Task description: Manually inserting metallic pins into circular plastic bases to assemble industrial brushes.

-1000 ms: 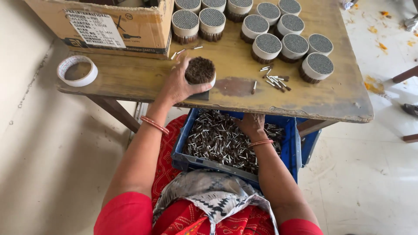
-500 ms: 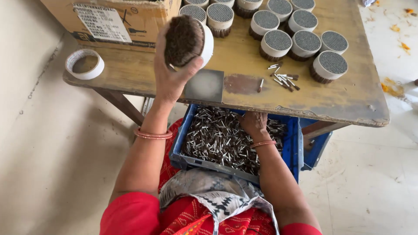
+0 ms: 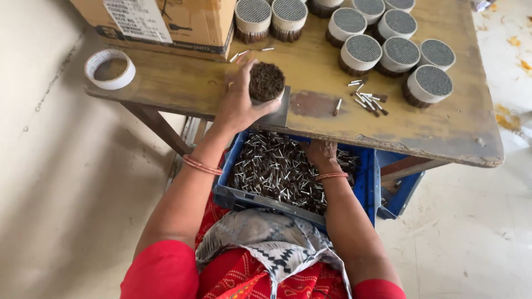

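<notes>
My left hand (image 3: 239, 105) grips a round bundle of thin dark sticks (image 3: 266, 81) and holds it upright on a small metal plate (image 3: 279, 113) near the front edge of the wooden table (image 3: 183, 83). My right hand (image 3: 321, 155) reaches down into a blue plastic crate (image 3: 233, 196) on my lap, resting on the loose silver-and-dark sticks (image 3: 271, 166) that fill it. The fingers of that hand are partly buried among them, so its grasp is hidden.
Several finished round bundles with white bands (image 3: 382, 52) stand at the table's back right. A few loose sticks (image 3: 366, 99) lie near them. A cardboard box (image 3: 166, 22) sits at the back left, a tape roll (image 3: 110, 68) on the left corner.
My left hand has brought the bundle down from a raised, tilted position and set it upright on the metal plate. My right hand stays in the crate.
</notes>
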